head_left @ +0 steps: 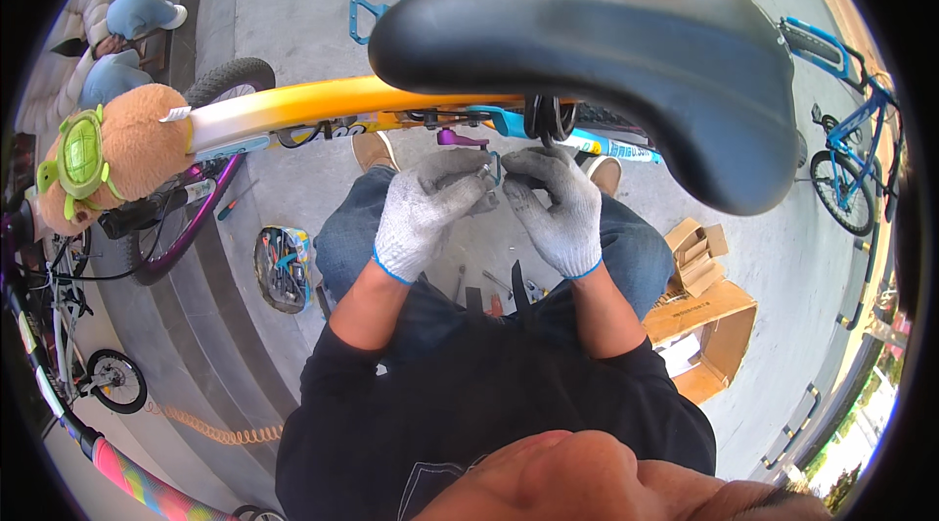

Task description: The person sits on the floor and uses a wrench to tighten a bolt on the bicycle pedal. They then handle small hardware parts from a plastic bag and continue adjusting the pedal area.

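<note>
My left hand (421,208) and my right hand (562,213), both in grey-white knit gloves with blue cuffs, meet in front of my knees. Their fingers are pinched together around a small silvery and blue part (496,169), mostly hidden by the gloves; its kind cannot be made out. Just beyond the fingers is a purple crank arm (460,137) on the bicycle. The bike's yellow-orange and white frame (303,108) crosses above my hands, and its black saddle (606,61) covers much of the upper view.
A blue platform pedal (364,16) lies on the concrete beyond the frame. To the left stands a tool pouch (284,269); an open cardboard box (719,335) is at the right. Several tools lie between my feet. A blue bicycle (846,144) stands far right, and a seated person (93,51) is upper left.
</note>
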Available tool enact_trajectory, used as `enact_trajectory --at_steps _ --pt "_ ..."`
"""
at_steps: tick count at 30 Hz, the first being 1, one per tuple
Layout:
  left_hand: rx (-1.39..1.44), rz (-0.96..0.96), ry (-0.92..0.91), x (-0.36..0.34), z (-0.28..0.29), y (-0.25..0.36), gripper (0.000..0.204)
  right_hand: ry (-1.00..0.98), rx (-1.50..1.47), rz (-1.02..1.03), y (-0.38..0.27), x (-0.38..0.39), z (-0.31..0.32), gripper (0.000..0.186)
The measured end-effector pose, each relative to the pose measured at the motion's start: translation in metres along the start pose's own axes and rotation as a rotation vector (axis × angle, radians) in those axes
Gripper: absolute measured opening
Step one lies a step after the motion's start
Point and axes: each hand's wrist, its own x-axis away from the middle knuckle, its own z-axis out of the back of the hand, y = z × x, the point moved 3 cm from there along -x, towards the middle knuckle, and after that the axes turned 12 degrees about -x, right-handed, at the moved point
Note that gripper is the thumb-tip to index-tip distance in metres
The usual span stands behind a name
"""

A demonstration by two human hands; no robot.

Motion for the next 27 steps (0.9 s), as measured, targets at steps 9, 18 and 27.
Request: enact_trajectory --at_steps 9,18,27 --pt "-0.341 -0.151 0.01 0.029 -0.013 -0.028 0.026 -0.073 -0.061 -0.04 -0.001 0.041 0.009 0.027" --pt "-0.584 -0.447 0.07 0.058 -0.017 -0.028 0.018 -0.093 -0.131 -0.146 -0.008 0.07 0.008 0.025" --pt "-0.824 -0.858 0.213 0.073 -0.019 -0.017 0.024 -0.102 -0.188 -0.159 -0.007 0.082 0.002 0.023"
